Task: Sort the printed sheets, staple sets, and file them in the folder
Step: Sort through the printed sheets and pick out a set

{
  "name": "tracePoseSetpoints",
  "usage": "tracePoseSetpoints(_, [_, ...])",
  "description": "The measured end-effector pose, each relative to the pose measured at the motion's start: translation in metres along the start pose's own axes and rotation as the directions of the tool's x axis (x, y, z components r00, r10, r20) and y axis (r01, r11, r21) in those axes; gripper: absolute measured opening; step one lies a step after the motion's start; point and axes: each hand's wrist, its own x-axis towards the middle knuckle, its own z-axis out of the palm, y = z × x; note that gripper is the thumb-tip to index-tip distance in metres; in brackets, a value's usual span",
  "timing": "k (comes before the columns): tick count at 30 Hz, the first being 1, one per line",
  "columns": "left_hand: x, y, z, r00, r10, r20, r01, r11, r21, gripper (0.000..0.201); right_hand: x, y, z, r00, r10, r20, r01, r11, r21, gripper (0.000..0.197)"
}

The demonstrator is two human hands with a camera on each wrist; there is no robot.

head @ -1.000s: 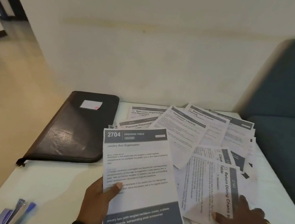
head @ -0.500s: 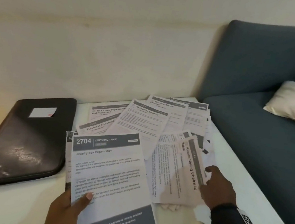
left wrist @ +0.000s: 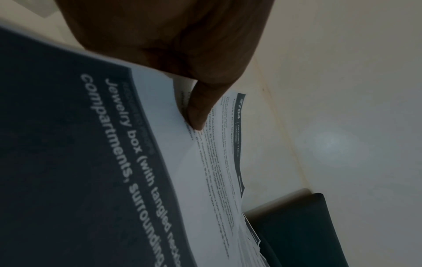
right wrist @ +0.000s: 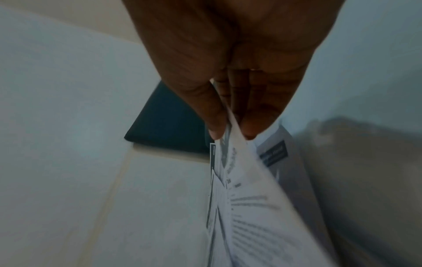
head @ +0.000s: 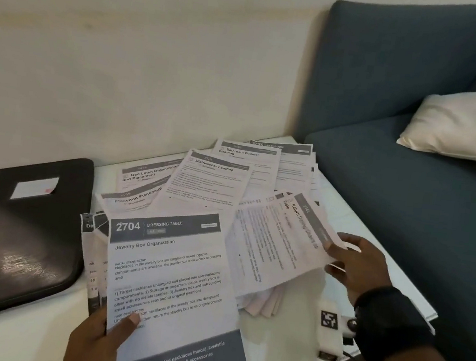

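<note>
My left hand (head: 106, 334) grips a small stack of printed sheets topped by the "2704 Dressing Table" sheet (head: 172, 279), thumb (left wrist: 200, 108) pressed on its face. My right hand (head: 354, 265) pinches the edge of the "Return Dining Chairs" sheet (head: 280, 244), lifted off the pile; the right wrist view shows thumb and fingers (right wrist: 217, 115) squeezing the paper (right wrist: 248, 207). More loose sheets (head: 216, 178) lie fanned over the white table (head: 20, 333). The black zip folder (head: 16, 238) lies shut at the left. No stapler is visible.
A blue sofa (head: 408, 185) with a white cushion (head: 468, 123) borders the table on the right. A cream wall (head: 125, 63) stands behind. A white tagged device (head: 331, 327) rests by my right wrist near the table's right edge.
The view has swung right, bringing the sofa in. My right hand went from pressing flat on the pile to pinching the "Return Dining Chairs" sheet and lifting it. The left hand keeps its stack.
</note>
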Motion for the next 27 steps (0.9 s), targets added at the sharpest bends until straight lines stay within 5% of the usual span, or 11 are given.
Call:
tracePoseSetpoints(3, [0.002,-0.001,0.002,0.998,0.028,0.052,-0.031,0.997,0.066,0.03,0.002,0.01,0.007,0.99,0.086,0.116,-0.106,0.979,0.175,0.033])
tracePoseSetpoints(10, [-0.004,0.011,0.009,0.994,0.022,0.11,-0.035,0.992,0.117,0.031,-0.008,0.026,0.036,0.957,0.143,0.254,-0.172,0.98,0.096,0.024])
tracePoseSetpoints(18, [0.003,-0.007,0.009,0.995,-0.03,0.093,0.022,0.996,0.09,0.037,-0.018,0.022,0.044,0.974,0.107,0.2,-0.104,0.994,-0.023,0.028])
tracePoseSetpoints(23, [0.001,-0.007,0.009,0.994,-0.042,0.096,0.039,0.998,0.04,0.042,-0.013,0.007,0.03,1.0,-0.005,0.026,0.001,0.987,0.162,0.025])
tracePoseSetpoints(27, [-0.004,0.004,0.013,0.994,0.007,0.113,-0.023,0.99,0.139,0.045,-0.012,0.017,0.033,0.966,0.136,0.219,-0.19,0.949,0.25,0.024])
